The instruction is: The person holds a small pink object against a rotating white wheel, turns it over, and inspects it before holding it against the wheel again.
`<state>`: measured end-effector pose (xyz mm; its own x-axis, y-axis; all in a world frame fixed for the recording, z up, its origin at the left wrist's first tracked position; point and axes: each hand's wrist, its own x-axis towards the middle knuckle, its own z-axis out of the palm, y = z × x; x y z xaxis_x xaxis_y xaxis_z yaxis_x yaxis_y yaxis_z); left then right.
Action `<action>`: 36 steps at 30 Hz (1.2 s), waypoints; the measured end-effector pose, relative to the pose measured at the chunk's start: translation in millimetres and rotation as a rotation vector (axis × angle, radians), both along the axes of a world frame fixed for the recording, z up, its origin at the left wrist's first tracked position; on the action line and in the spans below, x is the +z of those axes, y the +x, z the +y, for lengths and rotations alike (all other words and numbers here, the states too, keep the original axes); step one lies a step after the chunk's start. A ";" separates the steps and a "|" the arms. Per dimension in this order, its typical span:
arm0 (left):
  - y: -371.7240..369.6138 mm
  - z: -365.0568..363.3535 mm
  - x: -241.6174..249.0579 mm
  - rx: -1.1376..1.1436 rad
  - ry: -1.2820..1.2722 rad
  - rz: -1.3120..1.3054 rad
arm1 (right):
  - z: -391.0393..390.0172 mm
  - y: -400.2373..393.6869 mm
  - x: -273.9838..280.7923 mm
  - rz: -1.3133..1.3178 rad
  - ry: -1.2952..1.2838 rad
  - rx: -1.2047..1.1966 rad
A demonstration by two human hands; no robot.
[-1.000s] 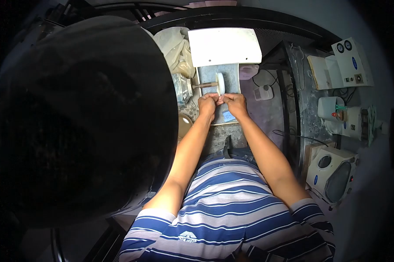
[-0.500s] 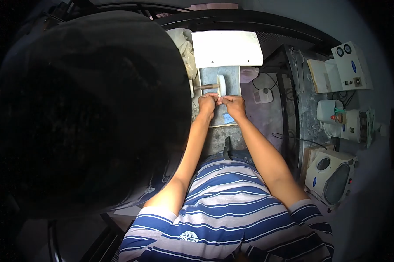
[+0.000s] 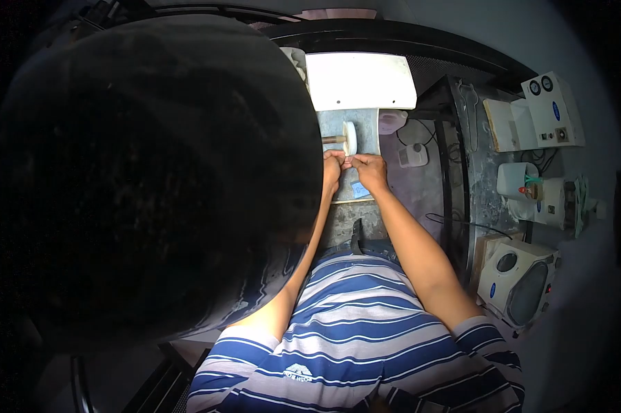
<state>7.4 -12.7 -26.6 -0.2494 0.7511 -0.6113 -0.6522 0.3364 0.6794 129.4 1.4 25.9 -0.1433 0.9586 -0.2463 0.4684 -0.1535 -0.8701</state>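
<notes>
A white round wheel [image 3: 351,138] stands upright on the end of a brownish horizontal shaft [image 3: 333,140], above a grey tray surface. Just below the wheel's lower edge, my left hand [image 3: 333,167] and my right hand [image 3: 371,170] meet fingertip to fingertip. Both hands are closed in a pinch; whatever lies between the fingertips is too small to make out. Part of my left hand and forearm is hidden behind a large dark round shape. A small blue piece [image 3: 360,190] lies on the tray near my right wrist.
The dark round shape [image 3: 152,172] fills the left side. A white cover [image 3: 360,81] is behind the wheel. To the right are a pink container [image 3: 392,122], a white jug [image 3: 414,155], a bench [image 3: 488,172] with a gauge unit [image 3: 553,110], and a boxy machine [image 3: 520,282].
The dark round shape reaches further right in view, covering more of the shaft and my left hand. My hands stay together below the wheel.
</notes>
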 end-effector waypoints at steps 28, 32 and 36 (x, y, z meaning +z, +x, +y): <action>-4.2 -21.6 28.5 -0.064 0.204 0.144 | -14.8 1.6 7.3 0.074 0.135 0.063; -3.0 -45.3 74.5 -0.072 0.380 0.140 | -30.1 7.5 48.9 0.116 0.251 0.116; -7.3 -64.9 121.7 -0.084 0.460 0.169 | -38.0 10.2 106.4 0.110 0.513 0.220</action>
<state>0.1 -77.6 95.1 -0.2437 0.9552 -0.1681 -0.5036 0.0234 0.8636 139.6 -36.6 132.3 -0.3518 0.8960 0.2710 0.3437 0.3929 -0.8529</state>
